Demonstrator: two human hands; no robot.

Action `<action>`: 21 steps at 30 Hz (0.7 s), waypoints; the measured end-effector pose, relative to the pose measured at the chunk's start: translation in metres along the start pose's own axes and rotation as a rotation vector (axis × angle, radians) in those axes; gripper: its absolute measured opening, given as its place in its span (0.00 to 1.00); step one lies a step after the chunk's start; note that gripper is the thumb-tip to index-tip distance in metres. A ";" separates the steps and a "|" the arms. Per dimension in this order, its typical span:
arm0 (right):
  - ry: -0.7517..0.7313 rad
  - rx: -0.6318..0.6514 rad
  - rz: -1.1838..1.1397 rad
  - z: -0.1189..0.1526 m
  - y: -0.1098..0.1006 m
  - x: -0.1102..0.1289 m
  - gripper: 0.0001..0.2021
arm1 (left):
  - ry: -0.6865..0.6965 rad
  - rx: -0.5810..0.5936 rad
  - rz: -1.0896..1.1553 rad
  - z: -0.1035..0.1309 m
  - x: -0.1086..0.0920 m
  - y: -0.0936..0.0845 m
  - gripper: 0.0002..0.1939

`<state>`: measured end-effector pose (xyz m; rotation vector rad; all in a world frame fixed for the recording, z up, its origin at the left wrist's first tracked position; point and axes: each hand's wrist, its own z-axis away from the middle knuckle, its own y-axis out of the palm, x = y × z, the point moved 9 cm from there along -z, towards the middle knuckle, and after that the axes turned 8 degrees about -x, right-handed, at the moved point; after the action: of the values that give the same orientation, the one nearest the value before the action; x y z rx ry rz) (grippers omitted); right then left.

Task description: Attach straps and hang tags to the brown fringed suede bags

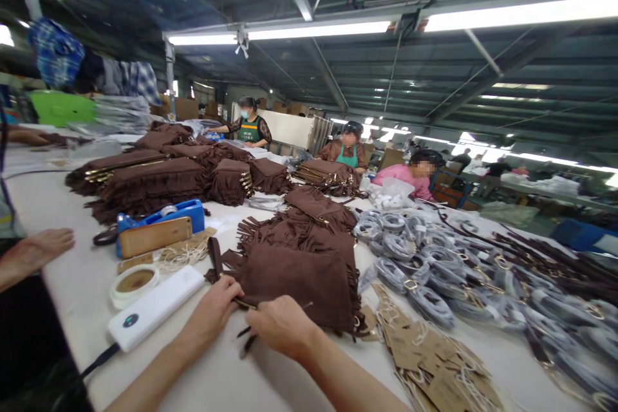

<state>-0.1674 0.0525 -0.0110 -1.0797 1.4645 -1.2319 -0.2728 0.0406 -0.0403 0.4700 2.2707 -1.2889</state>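
Observation:
A brown suede fringed bag lies on top of a pile of the same bags in front of me on the white table. My left hand pinches the bag's near edge by its zipper. My right hand is closed on the same edge just to the right, with a thin dark cord trailing beneath it. Brown paper hang tags with string loops lie to the right of the bag.
A white power bank, tape roll, gold phone and blue tape dispenser sit left. Stacks of brown bags fill the far left; wrapped straps spread right. Another person's hand rests at the left; three workers sit at the far end.

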 end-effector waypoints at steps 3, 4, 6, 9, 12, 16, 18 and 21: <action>0.083 0.052 0.042 0.052 -0.004 -0.040 0.06 | -0.005 0.004 -0.019 0.000 0.003 0.002 0.09; 0.128 0.070 0.059 0.074 -0.006 -0.056 0.07 | -0.007 0.005 -0.024 0.000 0.004 0.002 0.09; 0.265 0.100 0.105 0.122 -0.009 -0.092 0.11 | -0.010 0.011 -0.035 0.001 0.003 0.000 0.09; 0.480 0.138 0.170 0.188 -0.012 -0.134 0.13 | -0.003 0.025 -0.060 0.003 -0.005 -0.003 0.08; 0.562 0.130 0.097 0.217 -0.012 -0.139 0.12 | 0.005 0.020 -0.125 0.003 -0.021 -0.003 0.04; 0.513 -0.061 -0.130 0.198 -0.021 -0.109 0.08 | 0.054 -0.017 -0.221 -0.008 -0.045 0.004 0.01; 0.537 -0.125 -0.082 0.181 -0.028 -0.102 0.06 | 0.081 0.000 -0.206 -0.017 -0.053 0.011 0.04; 0.571 -0.161 0.062 0.159 -0.036 -0.101 0.04 | 0.078 -0.002 -0.158 -0.033 -0.056 0.012 0.09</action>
<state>0.0108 0.1161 0.0207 -0.8057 2.0386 -1.4694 -0.2287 0.0718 -0.0025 0.3508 2.4151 -1.3656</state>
